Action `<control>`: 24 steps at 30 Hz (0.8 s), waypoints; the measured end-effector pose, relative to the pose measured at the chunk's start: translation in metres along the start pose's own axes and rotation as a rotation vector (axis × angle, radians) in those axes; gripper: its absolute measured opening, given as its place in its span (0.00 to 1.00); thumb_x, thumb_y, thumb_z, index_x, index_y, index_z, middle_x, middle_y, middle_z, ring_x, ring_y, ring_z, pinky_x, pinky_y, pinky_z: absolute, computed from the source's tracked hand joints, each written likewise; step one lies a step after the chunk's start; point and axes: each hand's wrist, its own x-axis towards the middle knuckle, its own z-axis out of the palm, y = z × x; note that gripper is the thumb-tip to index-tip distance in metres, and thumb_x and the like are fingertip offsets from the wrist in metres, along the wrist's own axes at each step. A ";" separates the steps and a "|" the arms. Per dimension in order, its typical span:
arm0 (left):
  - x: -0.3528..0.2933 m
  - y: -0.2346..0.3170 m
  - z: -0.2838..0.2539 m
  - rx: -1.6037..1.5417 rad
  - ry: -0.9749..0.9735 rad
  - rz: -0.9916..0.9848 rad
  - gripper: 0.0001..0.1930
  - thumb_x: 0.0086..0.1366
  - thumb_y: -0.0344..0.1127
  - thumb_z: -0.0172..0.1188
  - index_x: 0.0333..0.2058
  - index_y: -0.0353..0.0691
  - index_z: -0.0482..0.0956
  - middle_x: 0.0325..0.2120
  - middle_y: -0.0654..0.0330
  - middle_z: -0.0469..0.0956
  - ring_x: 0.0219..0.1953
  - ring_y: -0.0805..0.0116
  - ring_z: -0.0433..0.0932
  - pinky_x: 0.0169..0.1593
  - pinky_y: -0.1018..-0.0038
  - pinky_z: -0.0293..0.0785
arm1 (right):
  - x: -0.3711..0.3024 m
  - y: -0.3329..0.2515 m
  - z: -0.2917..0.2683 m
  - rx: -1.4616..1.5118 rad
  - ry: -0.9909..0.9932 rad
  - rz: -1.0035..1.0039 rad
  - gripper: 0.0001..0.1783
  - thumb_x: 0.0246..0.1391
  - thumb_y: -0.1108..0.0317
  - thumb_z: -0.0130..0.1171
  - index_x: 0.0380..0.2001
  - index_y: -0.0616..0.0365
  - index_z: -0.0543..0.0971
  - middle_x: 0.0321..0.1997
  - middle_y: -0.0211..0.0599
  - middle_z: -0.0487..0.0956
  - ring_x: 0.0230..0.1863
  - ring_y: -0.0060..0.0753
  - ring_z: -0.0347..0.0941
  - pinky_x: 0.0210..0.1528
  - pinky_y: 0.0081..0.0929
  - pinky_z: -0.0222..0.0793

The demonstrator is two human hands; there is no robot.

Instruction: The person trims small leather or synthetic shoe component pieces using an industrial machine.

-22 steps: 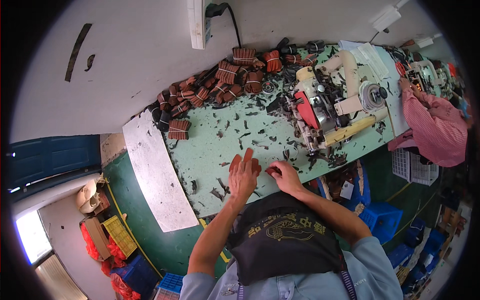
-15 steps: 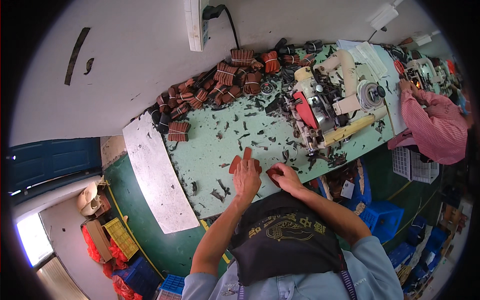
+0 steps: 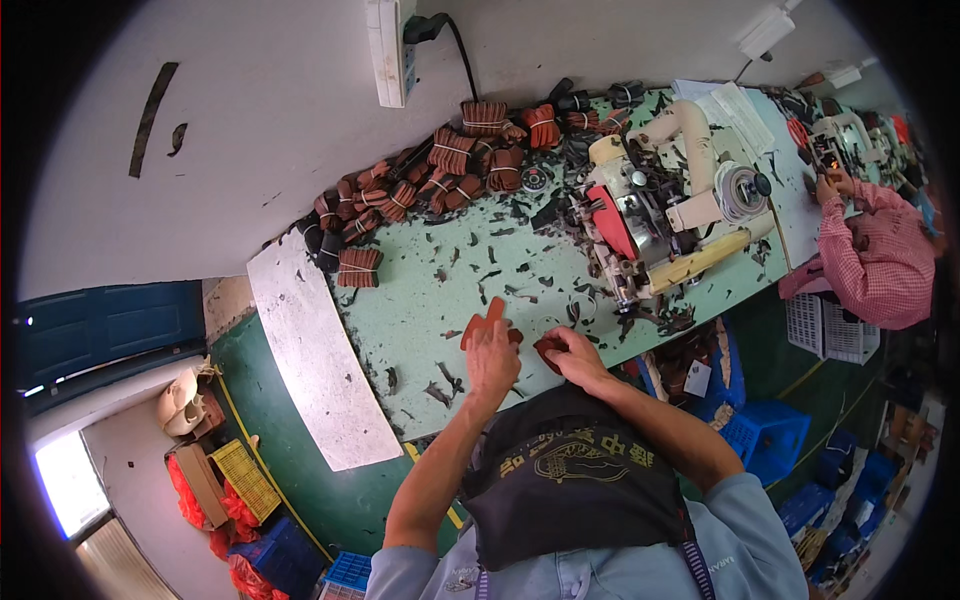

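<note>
My left hand reaches over a few red-brown leather pieces on the light green table. Its fingers are bent and slightly apart, with the tips touching the pieces. One piece has a long tab pointing away from me; the fingers partly cover the others. To the right, near the table's front edge, my right hand is closed on a red-brown leather piece, held between thumb and fingers. Part of that piece is hidden by the hand.
A bench machine with a red plate stands right of centre. Banded bundles of leather pieces are heaped along the wall. Dark scraps litter the table. A white board lies at left. A co-worker in a pink checked shirt sits far right.
My left hand has drawn back slightly toward me, and its fingers have bent from lying flatter on the leather pieces. My right hand keeps its hold. The co-worker's hands have shifted.
</note>
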 end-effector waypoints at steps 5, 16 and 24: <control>0.022 -0.010 -0.005 0.018 0.063 -0.080 0.23 0.52 0.28 0.62 0.48 0.36 0.70 0.36 0.47 0.77 0.39 0.48 0.75 0.46 0.59 0.68 | 0.001 0.006 0.002 0.027 -0.015 0.016 0.16 0.51 0.72 0.58 0.45 0.62 0.75 0.44 0.43 0.80 0.47 0.37 0.76 0.50 0.29 0.69; 0.010 -0.027 -0.034 -0.072 0.054 -0.200 0.16 0.53 0.28 0.62 0.41 0.35 0.73 0.34 0.47 0.77 0.41 0.46 0.75 0.45 0.57 0.70 | -0.004 -0.006 -0.008 0.255 -0.094 0.104 0.16 0.50 0.73 0.58 0.45 0.60 0.76 0.41 0.38 0.79 0.42 0.29 0.74 0.45 0.25 0.68; 0.007 -0.042 -0.024 -0.028 0.110 -0.195 0.17 0.51 0.27 0.62 0.41 0.36 0.73 0.36 0.48 0.77 0.39 0.47 0.76 0.44 0.60 0.71 | -0.002 -0.027 -0.008 0.404 -0.216 0.175 0.15 0.52 0.74 0.56 0.45 0.58 0.77 0.40 0.34 0.78 0.42 0.25 0.72 0.44 0.24 0.68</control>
